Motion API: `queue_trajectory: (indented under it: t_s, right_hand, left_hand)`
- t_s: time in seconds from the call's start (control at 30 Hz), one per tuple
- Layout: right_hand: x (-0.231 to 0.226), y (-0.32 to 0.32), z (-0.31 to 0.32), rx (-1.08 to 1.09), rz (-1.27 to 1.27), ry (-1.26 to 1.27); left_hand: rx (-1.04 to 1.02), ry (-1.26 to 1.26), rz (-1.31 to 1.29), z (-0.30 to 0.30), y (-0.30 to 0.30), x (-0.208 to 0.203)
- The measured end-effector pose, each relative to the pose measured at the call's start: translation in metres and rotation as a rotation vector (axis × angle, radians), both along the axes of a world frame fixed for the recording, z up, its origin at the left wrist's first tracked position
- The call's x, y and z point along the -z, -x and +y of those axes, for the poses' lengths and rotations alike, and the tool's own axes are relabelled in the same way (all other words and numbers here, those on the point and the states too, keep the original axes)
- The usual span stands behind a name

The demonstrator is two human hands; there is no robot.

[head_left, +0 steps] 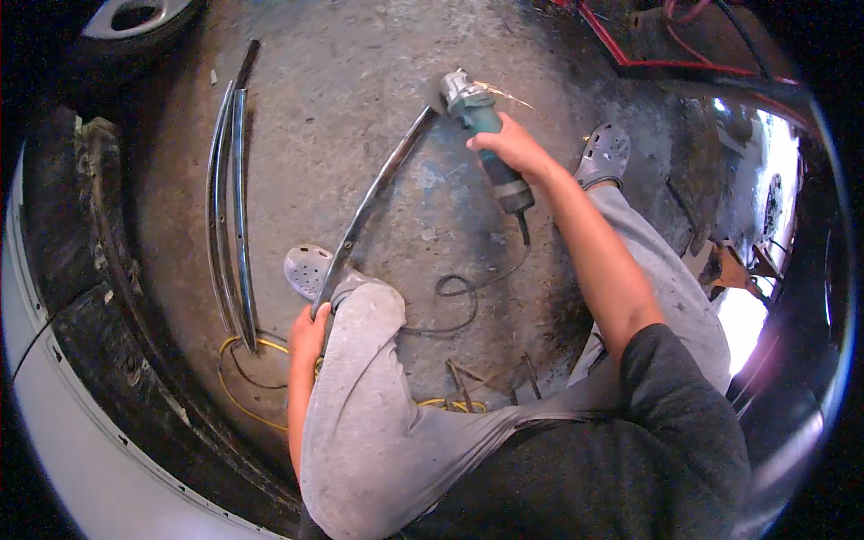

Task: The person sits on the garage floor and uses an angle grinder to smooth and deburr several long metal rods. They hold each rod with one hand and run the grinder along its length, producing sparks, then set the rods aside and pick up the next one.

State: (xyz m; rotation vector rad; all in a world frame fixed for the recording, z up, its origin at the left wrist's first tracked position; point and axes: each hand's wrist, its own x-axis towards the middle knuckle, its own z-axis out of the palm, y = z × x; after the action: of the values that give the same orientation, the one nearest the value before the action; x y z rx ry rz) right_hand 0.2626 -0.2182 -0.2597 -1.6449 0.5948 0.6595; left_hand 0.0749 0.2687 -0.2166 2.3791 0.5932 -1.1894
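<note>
My right hand (511, 148) is wrapped round the body of a green and black angle grinder (486, 126). The grinder's metal head meets the far end of a long, slightly curved metal strip (382, 180), and a few sparks fly off to its right. Closer to me, my left hand (309, 335) grips the strip's near end beside my left knee. The strip slants up from that hand past my left shoe to the grinder. From the grinder's rear, a dark power cord (459, 286) loops over the floor. The disc itself cannot be made out clearly.
Several similar metal strips (240, 198) lie on the stained concrete floor (333, 81) at the left. A yellow cable (236, 387) curls near their lower ends. Dark and white car body parts (108, 405) line the left side. A red metal frame (621, 45) stands at the far right.
</note>
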Motion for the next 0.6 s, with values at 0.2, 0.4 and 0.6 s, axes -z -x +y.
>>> queue_trajectory:
  t_s: [0.2,0.4,0.6]
  right_hand:
    - [0.000,0.062,0.054,-0.243,0.005,-0.039]
    - [-0.007,0.063,0.056,-0.182,0.024,-0.053]
    - [-0.019,0.002,-0.004,0.048,0.085,-0.055]
  left_hand:
    - [0.005,-0.005,-0.034,-0.002,0.001,-0.002]
    - [-0.006,-0.016,-0.034,-0.001,0.005,0.003]
    - [0.030,-0.103,-0.051,-0.007,0.008,0.002]
